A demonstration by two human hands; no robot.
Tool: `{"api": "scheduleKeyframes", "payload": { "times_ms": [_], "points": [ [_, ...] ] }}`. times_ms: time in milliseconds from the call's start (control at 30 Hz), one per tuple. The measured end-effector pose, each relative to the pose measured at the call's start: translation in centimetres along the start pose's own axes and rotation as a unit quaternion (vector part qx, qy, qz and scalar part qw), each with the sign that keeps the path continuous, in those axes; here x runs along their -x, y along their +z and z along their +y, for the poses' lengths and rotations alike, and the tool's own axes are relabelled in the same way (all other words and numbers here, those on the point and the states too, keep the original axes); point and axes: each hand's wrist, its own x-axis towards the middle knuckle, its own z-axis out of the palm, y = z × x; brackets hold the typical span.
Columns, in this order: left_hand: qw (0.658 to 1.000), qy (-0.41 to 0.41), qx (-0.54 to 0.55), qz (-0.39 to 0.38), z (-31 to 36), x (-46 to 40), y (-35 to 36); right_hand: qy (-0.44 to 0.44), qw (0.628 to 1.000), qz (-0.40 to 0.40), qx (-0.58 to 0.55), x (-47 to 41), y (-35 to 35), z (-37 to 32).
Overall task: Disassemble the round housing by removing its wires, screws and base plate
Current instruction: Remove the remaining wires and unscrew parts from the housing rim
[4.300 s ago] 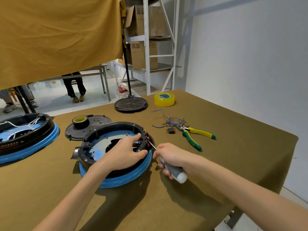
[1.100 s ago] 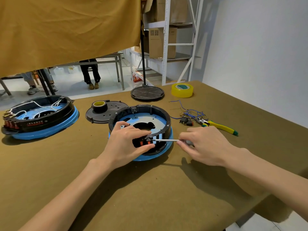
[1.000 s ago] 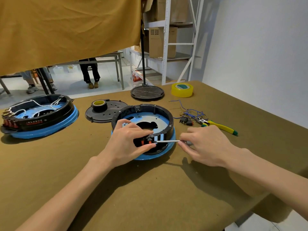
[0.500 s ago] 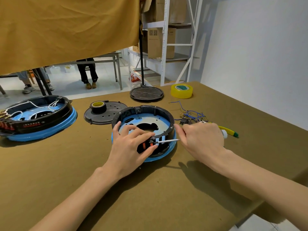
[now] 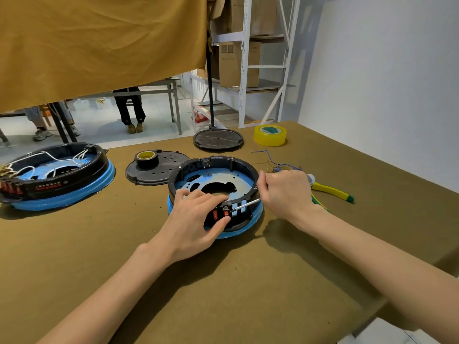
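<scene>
The tabletop [image 5: 248, 281] carries the round housing [image 5: 213, 192] at its middle, a black plastic ring seated on a blue rim, with a bare metal base plate [image 5: 223, 181] inside. A second, wired housing [image 5: 54, 175] sits well apart to the left, a black cover [image 5: 159, 170] just behind. The left hand [image 5: 196, 219] rests on the near wall, fingers curled over the rim and thumb pressing beside the red switches [image 5: 221, 213]. The right hand [image 5: 285, 192] is closed round a screwdriver [image 5: 244, 204], the tip set at the switch block. Removed wires [image 5: 275, 165] lie beyond. Judgement: the housing looks light and rigid, likely to slide on the cloth (hence the bracing hand); the plastic clips appear brittle. Best hold is the thick rim wall, not the plate's thin cut-out edges
</scene>
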Motion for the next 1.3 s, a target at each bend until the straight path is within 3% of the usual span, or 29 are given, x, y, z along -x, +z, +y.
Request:
{"api": "scheduleKeyframes", "payload": {
  "times_ms": [133,267,567,733,833,1000,1100,1300],
  "points": [
    [1.000,-0.005,-0.010,-0.002,0.0,-0.1,0.3,-0.010,0.997,-0.040,0.065,2.5,-0.8,-0.1],
    [1.000,-0.002,-0.015,0.000,0.0,-0.2,0.5,-0.052,0.996,-0.038,0.054,2.6,-1.8,-0.1],
    [1.000,0.000,-0.023,0.006,0.2,-0.5,0.2,-0.016,0.998,-0.034,0.046,-0.1,-0.2,-0.3],
    [1.000,0.006,-0.005,-0.013,-0.2,-0.4,0.1,-0.040,0.993,-0.081,0.075,2.2,-1.7,-0.2],
    [1.000,0.004,0.007,-0.006,-0.2,-0.4,0.2,-0.055,0.978,-0.131,0.153,1.7,-1.3,-0.9],
    [1.000,0.001,-0.008,0.006,0.0,-0.7,0.4,-0.005,0.985,-0.126,0.117,-0.3,0.1,-0.9],
    [1.000,-0.003,-0.006,0.007,0.0,-0.9,0.3,0.002,0.996,-0.077,0.044,-0.5,-0.2,-0.8],
    [1.000,-0.007,-0.012,0.013,0.2,-1.0,0.3,0.004,0.976,-0.158,0.153,1.2,-1.4,-1.1]
  ]
}}
